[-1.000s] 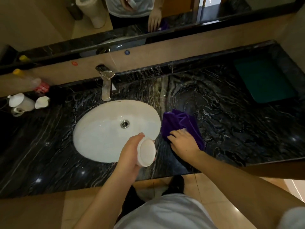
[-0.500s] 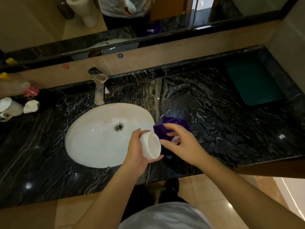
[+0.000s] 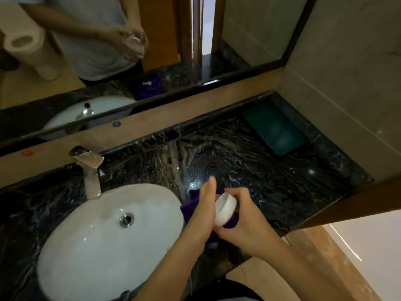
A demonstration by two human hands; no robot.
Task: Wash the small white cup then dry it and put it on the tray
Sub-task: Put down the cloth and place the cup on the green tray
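Note:
The small white cup (image 3: 224,210) is held on its side between both hands, just right of the sink and above the counter's front edge. My left hand (image 3: 200,216) presses against its left side with the fingers stretched upward. My right hand (image 3: 246,222) wraps the purple cloth (image 3: 232,223) around the cup's right side and underside. More of the cloth shows to the left of my left hand. The teal tray (image 3: 274,129) lies empty at the far right back corner of the counter.
A white oval sink (image 3: 108,235) with a metal faucet (image 3: 91,170) sits to the left in the black marble counter (image 3: 271,187). A mirror runs along the back wall. A side wall closes off the counter to the right of the tray.
My right hand lifted the purple cloth off the counter and brought it up against the cup. Both hands now meet around the cup. The view has swung to the right.

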